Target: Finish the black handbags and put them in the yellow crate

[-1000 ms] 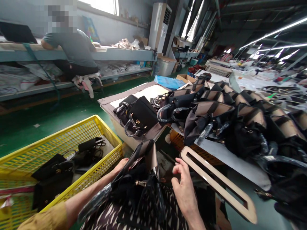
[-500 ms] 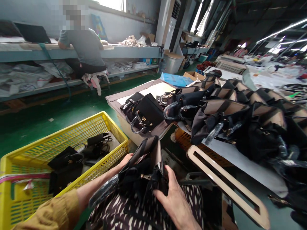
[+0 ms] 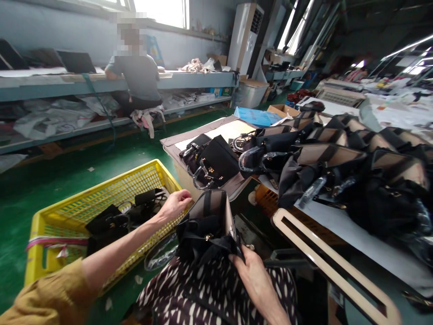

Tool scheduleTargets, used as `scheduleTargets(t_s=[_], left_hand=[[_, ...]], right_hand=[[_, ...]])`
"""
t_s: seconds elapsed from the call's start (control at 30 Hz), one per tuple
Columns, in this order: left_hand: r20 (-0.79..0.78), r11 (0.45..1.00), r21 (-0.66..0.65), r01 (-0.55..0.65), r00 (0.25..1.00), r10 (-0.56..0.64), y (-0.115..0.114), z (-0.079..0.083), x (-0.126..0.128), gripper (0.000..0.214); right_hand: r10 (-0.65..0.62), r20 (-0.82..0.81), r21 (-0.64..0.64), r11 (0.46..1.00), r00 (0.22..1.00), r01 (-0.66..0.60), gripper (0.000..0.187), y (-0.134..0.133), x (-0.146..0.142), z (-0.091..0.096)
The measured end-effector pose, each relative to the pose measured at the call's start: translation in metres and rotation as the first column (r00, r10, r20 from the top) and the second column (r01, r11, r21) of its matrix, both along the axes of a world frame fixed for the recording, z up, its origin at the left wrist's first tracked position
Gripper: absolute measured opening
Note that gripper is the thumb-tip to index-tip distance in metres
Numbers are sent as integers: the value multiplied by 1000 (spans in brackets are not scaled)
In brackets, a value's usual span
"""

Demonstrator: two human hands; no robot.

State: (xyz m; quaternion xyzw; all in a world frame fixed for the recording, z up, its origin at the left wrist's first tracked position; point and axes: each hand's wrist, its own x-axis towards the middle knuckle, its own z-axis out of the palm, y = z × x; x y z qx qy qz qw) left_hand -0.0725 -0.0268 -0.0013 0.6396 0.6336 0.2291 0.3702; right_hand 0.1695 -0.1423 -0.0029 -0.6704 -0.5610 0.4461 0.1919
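- The open black bag stood on the lap, over the far part of the patterned cloth.
- The right hand grasped the bag's right side.
- The left hand was off the bag, fingers curled, beside the yellow crate's far right corner; whether it pinched anything could not be told.
- Gripped on one side only, the bag could have swung or slid off the lap's left edge had the right hand loosened.
- The plastic-wrapped handle hung past that edge and might have snagged on the crate's right rim if the bag were pulled up.
- The heaped bags overhung the table's near edge; a knock could have tipped one down.
- The bag's bottom and the right hand's far fingers were hidden.
- The left forearm covered part of the crate's contents; the dark gap beyond the bag was hard to read.
- The heap was cut off at the right of the view.
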Motion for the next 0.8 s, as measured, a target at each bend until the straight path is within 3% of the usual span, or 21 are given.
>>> scheduleTargets(t_s=[0.07, 0.1, 0.17, 0.23, 0.3, 0.53, 0.7, 0.8], left_hand=[[-52, 968, 196, 156, 987, -149, -3, 20, -3, 19], [-108, 907, 283, 310, 951, -291, -6, 32, -2, 21], [-261, 684, 327, 652, 758, -598, -13, 52, 3, 26], [-405, 478, 258, 840, 543, -735, -18, 63, 12, 28], [-511, 384, 168, 908, 413, -754, -18, 65, 20, 27], [-596, 262, -35, 964, 191, -780, -12, 56, 36, 25], [-631, 286, -90, 954, 168, -757, -14, 49, 46, 15], [-644, 251, -112, 961, 122, -755, -17, 38, 55, 11]], right_hand=[[3, -142, -19, 1000, 990, -6, 29, -5, 4, 3], [-6, -172, -33, 999, 985, 0, 30, -7, 5, 3], [-22, -204, -51, 999, 979, 12, 33, -10, 7, 2], [-34, -231, -51, 998, 972, 22, 34, -13, 9, 0], [-43, -248, -36, 999, 968, 35, 36, -16, 10, -1], [-28, -216, -40, 999, 976, 20, 36, -25, 15, -3], [-8, -172, -38, 999, 985, 2, 34, -29, 18, -7], [-10, -181, -34, 999, 983, 4, 34, -32, 21, -11]])
